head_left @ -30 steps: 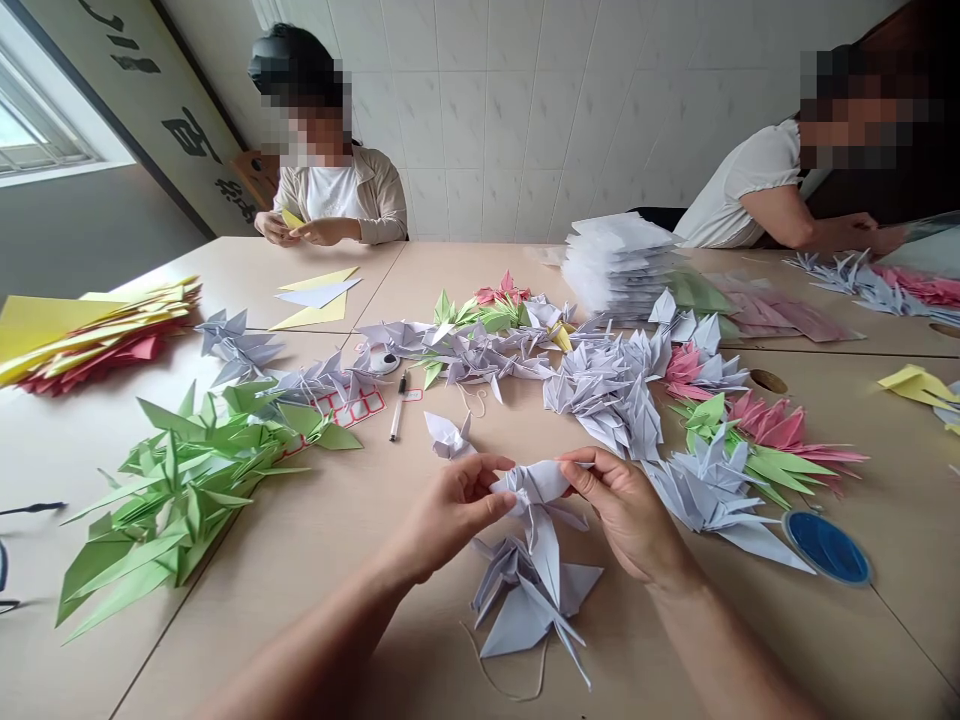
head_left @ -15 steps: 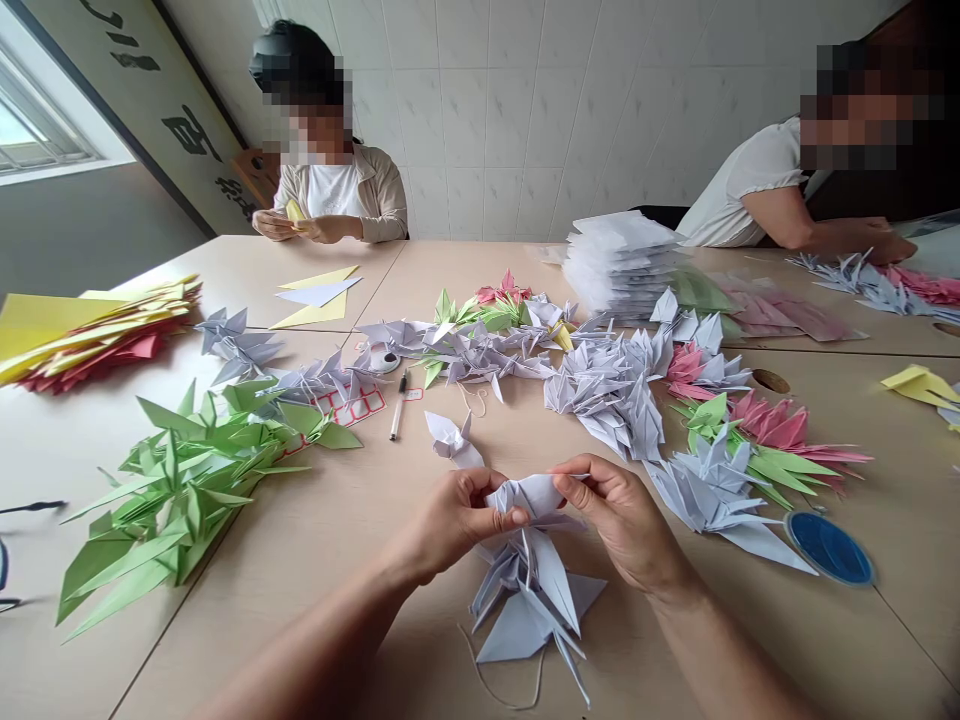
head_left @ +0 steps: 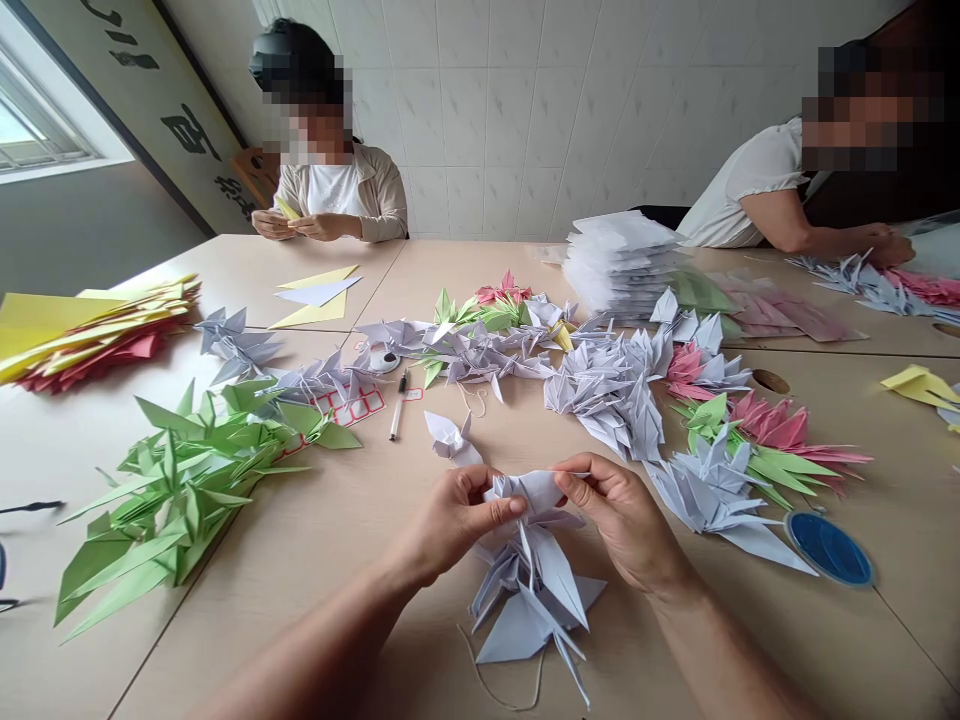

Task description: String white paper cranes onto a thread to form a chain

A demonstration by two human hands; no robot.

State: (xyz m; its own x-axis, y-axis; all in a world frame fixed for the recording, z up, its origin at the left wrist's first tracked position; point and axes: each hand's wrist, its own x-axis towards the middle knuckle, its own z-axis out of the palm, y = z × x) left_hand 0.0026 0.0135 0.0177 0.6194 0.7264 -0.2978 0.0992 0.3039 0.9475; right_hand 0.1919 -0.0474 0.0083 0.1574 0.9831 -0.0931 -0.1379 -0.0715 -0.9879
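Between my two hands is a white paper crane (head_left: 536, 490). My left hand (head_left: 465, 520) is closed on its left side, thumb pressed across the folds. With thumb and fingertips, my right hand (head_left: 619, 515) pinches the right end of the paper. Right below, several more white cranes (head_left: 536, 600) are bunched together, and a pale string (head_left: 499, 695) curls out from under them. A single white crane (head_left: 451, 440) lies just beyond my left hand.
Green cranes (head_left: 180, 490) are heaped at the left, behind them yellow and red paper (head_left: 97, 325). White cranes (head_left: 615, 385) arc across the middle. A pen (head_left: 400, 405), a blue round lid (head_left: 829, 548) and stacked packets (head_left: 622, 265) lie around. Two people (head_left: 337, 195) sit opposite.
My hands hold almost the same pose on the white crane, with only a slight shift. Across the table, the seated person's yellow paper has tilted a little.
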